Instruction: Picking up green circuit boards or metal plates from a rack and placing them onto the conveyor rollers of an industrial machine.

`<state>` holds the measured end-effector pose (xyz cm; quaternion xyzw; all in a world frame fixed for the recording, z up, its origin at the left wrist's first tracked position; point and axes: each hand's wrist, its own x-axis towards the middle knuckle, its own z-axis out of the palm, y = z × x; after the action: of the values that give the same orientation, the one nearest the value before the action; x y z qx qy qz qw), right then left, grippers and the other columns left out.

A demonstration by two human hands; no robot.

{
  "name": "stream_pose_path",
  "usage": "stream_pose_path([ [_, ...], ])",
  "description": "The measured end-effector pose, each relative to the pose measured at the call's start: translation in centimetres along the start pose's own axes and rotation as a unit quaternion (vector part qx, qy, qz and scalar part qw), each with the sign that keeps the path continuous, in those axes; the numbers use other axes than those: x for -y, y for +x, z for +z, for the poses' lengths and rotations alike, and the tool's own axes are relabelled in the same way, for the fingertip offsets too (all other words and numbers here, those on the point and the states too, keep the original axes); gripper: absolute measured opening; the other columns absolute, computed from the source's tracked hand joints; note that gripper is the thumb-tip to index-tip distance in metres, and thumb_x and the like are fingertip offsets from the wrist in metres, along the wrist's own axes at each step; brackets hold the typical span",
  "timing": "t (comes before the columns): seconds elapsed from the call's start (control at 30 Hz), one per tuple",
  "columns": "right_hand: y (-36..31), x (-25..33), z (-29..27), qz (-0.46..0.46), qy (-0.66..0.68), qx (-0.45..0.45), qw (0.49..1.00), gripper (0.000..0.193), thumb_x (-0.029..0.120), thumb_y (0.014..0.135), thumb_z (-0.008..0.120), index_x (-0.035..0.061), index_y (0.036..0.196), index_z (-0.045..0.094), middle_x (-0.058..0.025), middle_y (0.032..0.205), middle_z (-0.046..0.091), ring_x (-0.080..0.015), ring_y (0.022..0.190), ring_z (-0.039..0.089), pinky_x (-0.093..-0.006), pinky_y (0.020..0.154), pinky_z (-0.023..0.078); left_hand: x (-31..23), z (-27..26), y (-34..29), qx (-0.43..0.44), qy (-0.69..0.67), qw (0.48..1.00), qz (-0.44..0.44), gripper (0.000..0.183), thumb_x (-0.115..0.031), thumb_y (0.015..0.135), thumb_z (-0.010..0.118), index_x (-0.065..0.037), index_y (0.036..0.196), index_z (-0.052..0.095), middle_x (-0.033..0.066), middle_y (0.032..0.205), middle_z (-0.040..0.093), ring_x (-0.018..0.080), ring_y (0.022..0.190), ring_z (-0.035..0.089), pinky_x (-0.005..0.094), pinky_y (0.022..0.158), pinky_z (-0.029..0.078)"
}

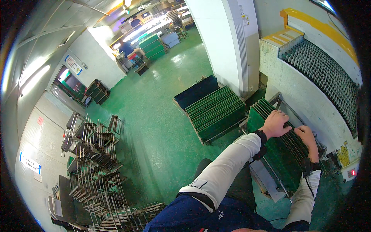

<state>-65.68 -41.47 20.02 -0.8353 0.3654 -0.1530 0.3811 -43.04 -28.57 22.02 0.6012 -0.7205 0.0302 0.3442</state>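
Note:
Just right of centre stands a metal rack holding a row of thin green panels, upright and side by side. My left hand lies across their top edges, fingers bent down over them. A little to the right, my right hand has its fingers curled at the edges of the panels on that side. Both hands look closed on the panel tops; the undersides of the fingertips are hidden. How many panels lie within the fingers cannot be made out. White sleeves and dark wristbands cover my forearms.
A second rack of green panels sits on the floor to the left. Beyond my right hand is a pale machine with rows of rollers. Stacked metal racks stand far left. A person works at the back.

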Motion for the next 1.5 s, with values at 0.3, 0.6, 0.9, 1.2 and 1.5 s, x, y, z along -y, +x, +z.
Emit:
stream_pose_path([
  [0.3,0.1,0.3,-0.4,0.027,-0.011,0.021,0.999,0.032,0.026,0.094,0.07,-0.006,0.096,0.073,-0.0055,0.08,0.069,-0.0138,0.078,0.062,-0.0339,0.071,0.049,0.1,0.3,0.0,-0.007,0.003,1.0,0.008,0.041,-0.046,0.086,0.071,-0.006,0.089,0.066,0.0148,0.094,0.067,0.0372,0.099,0.064,0.0481,0.096,0.048],
  [0.6,0.2,-0.5,0.1,0.003,0.004,-0.005,1.0,0.036,0.031,0.092,0.071,-0.0043,0.089,0.072,-0.0084,0.072,0.066,-0.017,0.069,0.06,-0.037,0.066,0.047,0.0,0.0,0.1,0.004,0.007,1.0,0.003,0.04,-0.046,0.086,0.071,-0.006,0.089,0.066,0.0149,0.094,0.068,0.0371,0.1,0.064,0.0474,0.096,0.048],
  [0.9,0.1,-0.1,0.0,0.003,-0.013,0.0,1.0,0.036,0.031,0.093,0.071,-0.0052,0.09,0.071,-0.0073,0.073,0.066,-0.0161,0.071,0.06,-0.0361,0.066,0.047,0.1,0.1,0.0,-0.004,0.007,1.0,0.003,0.04,-0.045,0.086,0.072,-0.006,0.089,0.066,0.0148,0.095,0.068,0.0371,0.101,0.064,0.0473,0.097,0.048],
  [1.2,-0.1,-0.2,0.0,-0.015,-0.013,-0.016,1.0,0.035,0.031,0.093,0.072,-0.004,0.09,0.072,-0.0074,0.072,0.066,-0.016,0.069,0.06,-0.0362,0.065,0.047,-0.1,0.0,0.2,0.009,0.0,1.0,0.0,0.041,-0.045,0.086,0.072,-0.006,0.091,0.067,0.0147,0.097,0.068,0.0371,0.103,0.064,0.0477,0.098,0.048],
  [1.5,0.1,0.2,-0.3,0.021,-0.02,0.014,0.999,0.034,0.026,0.094,0.07,-0.0076,0.096,0.072,-0.0073,0.08,0.069,-0.0149,0.078,0.063,-0.0348,0.071,0.049,0.0,-0.1,0.1,0.004,0.004,1.0,0.003,0.041,-0.044,0.085,0.073,-0.005,0.091,0.067,0.0153,0.097,0.068,0.0379,0.102,0.064,0.0479,0.097,0.048],
])
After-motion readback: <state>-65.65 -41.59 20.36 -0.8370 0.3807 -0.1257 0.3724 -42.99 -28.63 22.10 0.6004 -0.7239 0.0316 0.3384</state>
